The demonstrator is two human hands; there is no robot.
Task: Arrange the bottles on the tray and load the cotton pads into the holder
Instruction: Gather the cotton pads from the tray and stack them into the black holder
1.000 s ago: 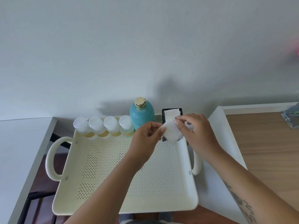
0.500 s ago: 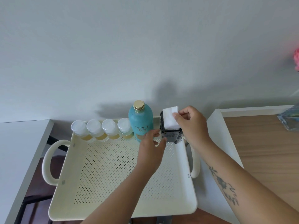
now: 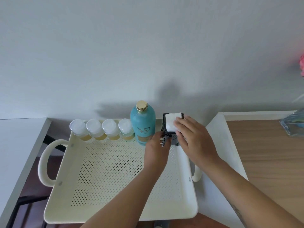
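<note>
A cream perforated tray [image 3: 115,175] with side handles holds several small clear bottles [image 3: 102,130] with white caps along its back edge. A tall teal bottle [image 3: 142,125] with a gold cap stands to their right. At the tray's back right corner sits a black wire holder [image 3: 164,125] filled with white cotton pads [image 3: 171,123]. My left hand [image 3: 157,148] grips the holder's front left side. My right hand [image 3: 193,137] lies over the holder's right side, its fingers pressing the top pad down.
A white table surface [image 3: 18,145] lies to the left. On the right, a white shelf edge [image 3: 220,137] borders a wooden desktop [image 3: 266,155]. A clear glass object [image 3: 294,124] sits at the far right. A grey wall is behind.
The pad held between both hands went into the holder. My right hand lowered to press it down, and my left hand moved onto the holder's front.
</note>
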